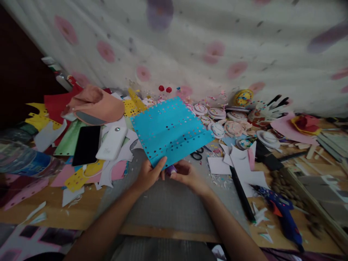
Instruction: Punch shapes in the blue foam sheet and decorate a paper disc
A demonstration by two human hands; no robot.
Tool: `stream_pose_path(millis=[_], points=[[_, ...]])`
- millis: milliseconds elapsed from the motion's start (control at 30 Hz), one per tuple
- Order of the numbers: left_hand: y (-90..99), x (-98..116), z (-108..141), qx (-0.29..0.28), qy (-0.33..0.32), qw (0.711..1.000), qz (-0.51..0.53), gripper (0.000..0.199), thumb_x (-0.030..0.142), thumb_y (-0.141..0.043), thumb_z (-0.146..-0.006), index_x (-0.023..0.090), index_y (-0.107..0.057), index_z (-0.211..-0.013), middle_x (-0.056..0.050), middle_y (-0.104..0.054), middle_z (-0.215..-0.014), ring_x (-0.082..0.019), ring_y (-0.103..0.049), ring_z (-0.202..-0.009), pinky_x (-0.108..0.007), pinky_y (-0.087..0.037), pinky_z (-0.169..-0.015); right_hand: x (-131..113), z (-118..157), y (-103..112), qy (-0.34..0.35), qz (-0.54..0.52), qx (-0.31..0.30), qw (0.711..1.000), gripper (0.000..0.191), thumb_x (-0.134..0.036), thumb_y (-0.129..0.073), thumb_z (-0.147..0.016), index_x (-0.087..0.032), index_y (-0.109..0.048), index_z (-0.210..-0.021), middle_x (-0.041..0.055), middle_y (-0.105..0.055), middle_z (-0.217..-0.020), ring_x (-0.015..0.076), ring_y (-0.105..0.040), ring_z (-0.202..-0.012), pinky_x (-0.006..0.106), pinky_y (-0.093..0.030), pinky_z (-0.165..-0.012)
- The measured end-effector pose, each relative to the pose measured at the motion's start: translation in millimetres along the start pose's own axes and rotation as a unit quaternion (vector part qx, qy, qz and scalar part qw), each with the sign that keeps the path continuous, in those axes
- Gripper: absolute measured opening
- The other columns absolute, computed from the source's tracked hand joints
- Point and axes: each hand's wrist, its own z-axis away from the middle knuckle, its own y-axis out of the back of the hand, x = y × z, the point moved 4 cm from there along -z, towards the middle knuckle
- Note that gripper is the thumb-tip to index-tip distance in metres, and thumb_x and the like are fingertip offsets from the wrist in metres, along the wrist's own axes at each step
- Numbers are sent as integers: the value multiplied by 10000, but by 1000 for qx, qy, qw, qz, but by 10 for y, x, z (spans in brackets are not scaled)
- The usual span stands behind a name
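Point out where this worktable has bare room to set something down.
The widest free patch is the grey mat below the left hand and right hand. A smaller patch of wood borders its left edge. It is crowded around the black phone, the cap and the glue gun.

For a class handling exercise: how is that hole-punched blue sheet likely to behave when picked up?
Probably light and fairly stiff: gripped near one corner by the left hand, the blue sheet sags little. It may bend along its faint creases. The rows of holes could tear if tugged.
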Motion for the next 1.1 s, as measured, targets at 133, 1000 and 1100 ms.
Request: stream_pose_path(millis=[133, 1000, 1100], points=[[-37, 9, 3, -3, -3, 1000, -16, 490, 469, -581, -849, 186, -482, -461, 16, -497, -333, -62, -403, -291, -176, -297, -321, 77, 22, 43, 4, -14, 21, 1000, 358, -399, -835, -648, -218, -675, -913, 12, -675, -874, 141, -606, -752, 299, -486, -748], [-147, -1, 0, -95, -52, 993, -54, 407, 422, -525, -904, 189, -501, -571, 62, -465, -359, -69, -427, -302, -180, -371, -371, 46, 69, 86, -24, -76, 84, 993, 386, -456, -839, -610, -232, -705, -895, 27, -694, -913, 165, -614, -792, 310, -511, -732], [-130, -13, -5, -105, -51, 992, -56, 349, 420, -531, -903, 185, -536, -645, 70, -473, -363, -75, -447, -307, -184, -387, -389, 36, 72, 81, -32, -78, 92, 992, 386, -441, -864, -569, -220, -709, -845, 23, -701, -844, 154, -607, -728, 300, -509, -712]])
